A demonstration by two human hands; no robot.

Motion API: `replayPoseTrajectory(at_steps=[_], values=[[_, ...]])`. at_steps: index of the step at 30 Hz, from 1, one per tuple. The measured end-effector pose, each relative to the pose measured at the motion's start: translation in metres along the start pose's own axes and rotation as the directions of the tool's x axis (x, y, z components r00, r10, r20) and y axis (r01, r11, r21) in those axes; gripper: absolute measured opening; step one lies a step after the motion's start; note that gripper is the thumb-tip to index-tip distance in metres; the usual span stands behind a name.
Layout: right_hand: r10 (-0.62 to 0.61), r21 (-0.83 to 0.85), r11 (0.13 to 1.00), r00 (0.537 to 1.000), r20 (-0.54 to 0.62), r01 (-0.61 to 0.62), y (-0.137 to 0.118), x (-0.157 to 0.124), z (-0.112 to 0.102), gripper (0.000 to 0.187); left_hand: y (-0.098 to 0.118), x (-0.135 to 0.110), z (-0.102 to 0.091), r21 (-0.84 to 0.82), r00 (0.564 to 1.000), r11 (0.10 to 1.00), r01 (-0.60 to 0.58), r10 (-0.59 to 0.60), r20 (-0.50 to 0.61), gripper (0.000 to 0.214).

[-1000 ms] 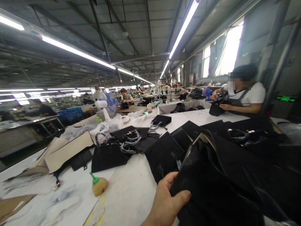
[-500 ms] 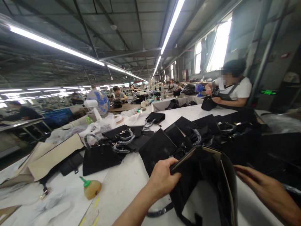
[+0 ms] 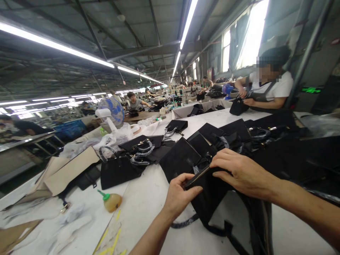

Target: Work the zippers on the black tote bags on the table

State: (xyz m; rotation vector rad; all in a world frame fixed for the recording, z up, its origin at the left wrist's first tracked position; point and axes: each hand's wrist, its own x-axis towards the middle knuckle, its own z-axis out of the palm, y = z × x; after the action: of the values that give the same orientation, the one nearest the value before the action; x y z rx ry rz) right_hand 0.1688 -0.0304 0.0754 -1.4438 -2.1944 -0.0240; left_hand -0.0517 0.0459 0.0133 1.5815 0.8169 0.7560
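A black handbag (image 3: 212, 198) stands in front of me, tilted, its top edge between my two hands. My left hand (image 3: 179, 193) pinches the near left end of that edge, thumb on the near side. Farther along the same edge, my right hand (image 3: 236, 171) is closed with thumb and fingertips on the rim. A plastic-wrapped handle (image 3: 186, 222) hangs from the bag onto the white table (image 3: 146, 212). Straps and the side panel droop below my right forearm. More black bags (image 3: 179, 157) lie right behind the held one.
At left are a bottle (image 3: 112, 202) with a green nozzle, a black bag (image 3: 119, 173) and a beige-lined piece (image 3: 73, 170). A fan (image 3: 111, 110) stands beyond clear plastic (image 3: 119, 134). Across the table, a person (image 3: 271, 85) handles a small black bag (image 3: 238, 106).
My right hand has come from the bag's right side to its top edge, near my left hand. The bag's opening has narrowed and its rim has turned. The view has shifted slightly.
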Motion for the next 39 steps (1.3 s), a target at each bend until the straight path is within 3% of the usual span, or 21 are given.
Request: replayPoseTrajectory(at_steps=[4, 11, 15, 20, 28, 32, 36, 39], values=[[0.017, -0.078, 0.997, 0.996, 0.084, -0.010, 0.003, 0.014, 0.007, 0.002, -0.007, -0.002, -0.002, -0.040, 0.999, 0.998, -0.043, 0.044, 0.009, 0.030], [0.047, -0.098, 0.995, 0.983, 0.178, -0.030, 0.011, 0.018, 0.008, 0.024, -0.008, 0.000, 0.001, -0.006, 0.990, 0.990, -0.139, 0.139, -0.012, 0.023], [0.114, -0.187, 0.979, 0.983, 0.146, -0.086, 0.009, 0.020, 0.010, 0.025, -0.008, 0.000, 0.003, 0.021, 0.991, 0.991, -0.131, 0.131, -0.022, 0.025], [0.078, -0.296, 0.954, 0.992, 0.097, -0.046, 0.005, 0.024, 0.015, 0.021, -0.007, -0.001, 0.005, 0.003, 0.991, 0.992, -0.127, 0.127, -0.035, 0.024], [0.063, -0.328, 0.944, 0.995, 0.082, -0.033, 0.008, 0.026, 0.021, 0.020, -0.008, 0.000, 0.005, 0.025, 0.990, 0.991, -0.134, 0.135, -0.045, 0.024], [0.066, -0.359, 0.933, 0.995, 0.072, -0.035, 0.007, 0.027, 0.021, 0.021, -0.008, 0.003, 0.005, -0.065, 0.994, 0.993, -0.099, 0.097, -0.043, 0.021], [0.065, -0.392, 0.919, 0.997, 0.045, -0.042, 0.003, 0.030, 0.023, 0.019, 0.003, 0.012, 0.005, -0.105, 1.000, 0.994, 0.000, 0.002, 0.012, 0.020], [0.069, -0.401, 0.915, 0.996, 0.049, -0.043, 0.001, 0.031, 0.024, 0.019, 0.015, 0.025, 0.007, -0.001, 0.999, 1.000, 0.012, -0.012, 0.034, 0.019]])
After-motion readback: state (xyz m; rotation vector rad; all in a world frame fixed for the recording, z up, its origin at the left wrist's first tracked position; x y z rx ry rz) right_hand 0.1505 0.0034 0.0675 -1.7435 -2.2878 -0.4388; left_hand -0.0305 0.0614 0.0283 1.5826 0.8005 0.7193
